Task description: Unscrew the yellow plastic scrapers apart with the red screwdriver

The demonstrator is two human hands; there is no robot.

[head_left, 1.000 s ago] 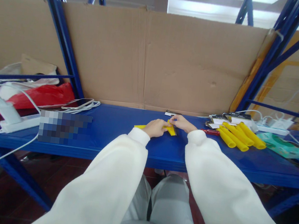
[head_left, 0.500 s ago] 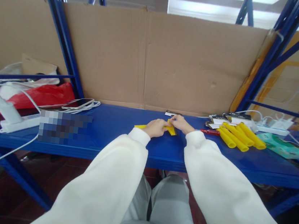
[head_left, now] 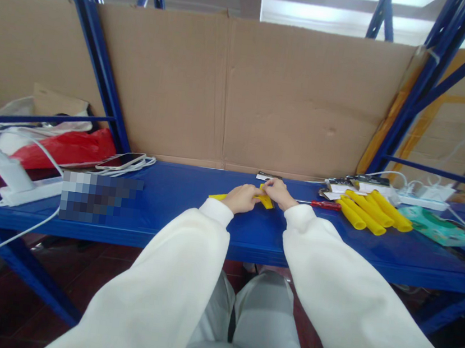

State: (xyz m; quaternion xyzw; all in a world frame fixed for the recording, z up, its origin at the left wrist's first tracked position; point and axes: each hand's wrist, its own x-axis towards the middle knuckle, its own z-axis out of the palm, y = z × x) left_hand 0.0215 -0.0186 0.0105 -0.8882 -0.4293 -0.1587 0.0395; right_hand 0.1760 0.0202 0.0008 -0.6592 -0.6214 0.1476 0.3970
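A yellow scraper (head_left: 265,202) with a flared head lies low over the blue shelf, its handle running to the left beneath my fingers. My left hand (head_left: 243,198) is closed round the handle, close to the head. At the head's far corner, the fingers of my right hand (head_left: 277,192) are pinched together; any small part between them is hidden. A dark strip shows along the head's right edge. Just right of my right wrist lies a screwdriver (head_left: 326,206) with a red handle, its thin shaft pointing left.
Several yellow tubular handles (head_left: 374,211) lie on the right, beside a green-and-white packet (head_left: 436,226). Behind them are small black-and-white boxes (head_left: 369,185). A small card (head_left: 268,177) rests near the cardboard wall (head_left: 242,96). Leftward are a white power strip (head_left: 31,189) and red bag (head_left: 70,148).
My right hand and sleeve have shifted slightly left, showing more of the screwdriver. The left hand keeps its hold on the scraper.
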